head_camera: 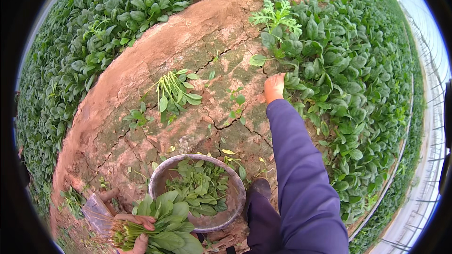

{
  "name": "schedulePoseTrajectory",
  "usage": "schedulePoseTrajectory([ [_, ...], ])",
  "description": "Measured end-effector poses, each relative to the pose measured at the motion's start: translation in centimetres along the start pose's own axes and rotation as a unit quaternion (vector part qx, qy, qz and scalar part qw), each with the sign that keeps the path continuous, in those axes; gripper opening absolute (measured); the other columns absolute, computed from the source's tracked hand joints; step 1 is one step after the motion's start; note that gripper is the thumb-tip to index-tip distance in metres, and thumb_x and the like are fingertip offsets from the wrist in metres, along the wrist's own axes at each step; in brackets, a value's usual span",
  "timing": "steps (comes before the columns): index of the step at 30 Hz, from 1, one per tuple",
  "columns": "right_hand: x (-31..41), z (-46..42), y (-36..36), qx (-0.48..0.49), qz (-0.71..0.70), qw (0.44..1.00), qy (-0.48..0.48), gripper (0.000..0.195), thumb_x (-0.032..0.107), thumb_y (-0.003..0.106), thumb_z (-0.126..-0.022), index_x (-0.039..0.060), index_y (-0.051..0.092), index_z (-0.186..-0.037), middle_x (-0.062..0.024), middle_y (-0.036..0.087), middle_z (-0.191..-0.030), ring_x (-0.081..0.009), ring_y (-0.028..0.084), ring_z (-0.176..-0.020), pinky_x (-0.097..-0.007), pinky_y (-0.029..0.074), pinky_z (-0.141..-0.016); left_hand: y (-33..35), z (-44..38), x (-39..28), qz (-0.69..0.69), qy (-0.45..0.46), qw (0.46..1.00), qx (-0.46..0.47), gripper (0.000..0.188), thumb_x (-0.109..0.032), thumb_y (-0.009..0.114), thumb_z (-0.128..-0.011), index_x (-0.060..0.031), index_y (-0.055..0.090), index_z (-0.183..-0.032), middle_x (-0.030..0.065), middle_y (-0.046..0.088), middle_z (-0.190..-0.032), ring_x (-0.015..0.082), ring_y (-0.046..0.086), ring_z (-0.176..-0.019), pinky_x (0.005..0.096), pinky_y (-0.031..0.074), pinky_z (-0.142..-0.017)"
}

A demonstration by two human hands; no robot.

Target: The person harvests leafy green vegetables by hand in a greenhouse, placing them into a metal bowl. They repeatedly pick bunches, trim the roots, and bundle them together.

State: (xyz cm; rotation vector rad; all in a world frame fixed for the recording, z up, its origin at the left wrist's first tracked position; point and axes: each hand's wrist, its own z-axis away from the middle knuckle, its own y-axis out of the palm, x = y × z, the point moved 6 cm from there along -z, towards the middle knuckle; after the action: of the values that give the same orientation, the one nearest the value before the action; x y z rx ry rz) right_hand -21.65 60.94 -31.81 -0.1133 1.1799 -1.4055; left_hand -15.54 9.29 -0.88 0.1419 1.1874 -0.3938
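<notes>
At the lower left, my left hand (139, 223) grips a bunch of spinach (169, 224), roots pointing left and broad leaves to the right. My right arm, in a dark blue sleeve, reaches forward to the bed's edge. There my right hand (274, 87) touches the nearest leaves of the growing spinach (339, 77); its fingers are partly hidden, so their grip is unclear. Beside my left hand is a flat metal blade (94, 213) with what looks like a wooden handle (109, 194). A round basin (241, 192) before me holds loose green leaves (201, 187).
Several cut spinach plants (174, 93) lie in a pile on the cracked soil (226, 67). A feathery-leaved weed (277, 16) stands at the bed's edge. Another dense spinach bed (106, 24) grows across the bare earth path (169, 28). My shoe (260, 187) is right of the basin.
</notes>
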Motion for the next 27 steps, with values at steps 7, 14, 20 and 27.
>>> schedulePoseTrajectory([
  [7, -0.5, -0.6, 2.2, -0.029, -0.051, 0.995, 0.08, 0.024, 0.021, 0.055, -0.091, 0.016, 0.071, -0.109, -0.0022, 0.069, -0.111, -0.0238, 0.067, -0.101, -0.0493, 0.05, -0.082, 0.2, -0.5, 0.0, 0.002, -0.015, 0.999, 0.028, 0.042, -0.019, 0.072, -0.079, -0.0033, 0.044, -0.106, 0.0123, 0.06, -0.082, 0.0247, 0.059, -0.083, 0.0445, 0.047, -0.091],
  [14, -0.7, 2.0, 2.5, 0.037, -0.163, 0.98, 0.112, 0.024, 0.023, 0.058, -0.089, 0.0127, 0.073, -0.106, -0.0056, 0.072, -0.109, -0.0247, 0.069, -0.101, -0.0424, 0.054, -0.079, 0.3, 0.5, -0.4, 0.009, -0.016, 0.999, 0.049, 0.042, -0.021, 0.072, -0.081, -0.003, 0.043, -0.105, 0.0131, 0.06, -0.083, 0.0254, 0.06, -0.084, 0.0467, 0.048, -0.09],
  [20, -2.4, 10.3, 1.1, -0.12, -0.428, 0.896, -0.005, 0.032, 0.032, 0.064, -0.086, 0.0069, 0.063, -0.107, -0.0186, 0.068, -0.096, -0.0366, 0.065, -0.096, -0.0447, 0.051, -0.083, 1.3, 2.7, -1.7, 0.023, -0.021, 0.995, 0.09, 0.043, -0.015, 0.07, -0.084, 0.0015, 0.044, -0.115, 0.0162, 0.064, -0.091, 0.0278, 0.063, -0.093, 0.0488, 0.048, -0.093],
  [27, -1.0, 24.4, -7.3, -0.084, -0.704, 0.666, -0.234, 0.037, 0.016, 0.067, -0.085, 0.0005, 0.063, -0.119, -0.0109, 0.069, -0.106, -0.0164, 0.061, -0.097, -0.0317, 0.048, -0.089, 3.0, 4.8, -1.9, 0.096, 0.073, 0.974, 0.189, 0.026, 0.011, 0.062, -0.078, 0.0064, 0.055, -0.103, 0.017, 0.067, -0.096, 0.0265, 0.066, -0.099, 0.0441, 0.05, -0.097],
])
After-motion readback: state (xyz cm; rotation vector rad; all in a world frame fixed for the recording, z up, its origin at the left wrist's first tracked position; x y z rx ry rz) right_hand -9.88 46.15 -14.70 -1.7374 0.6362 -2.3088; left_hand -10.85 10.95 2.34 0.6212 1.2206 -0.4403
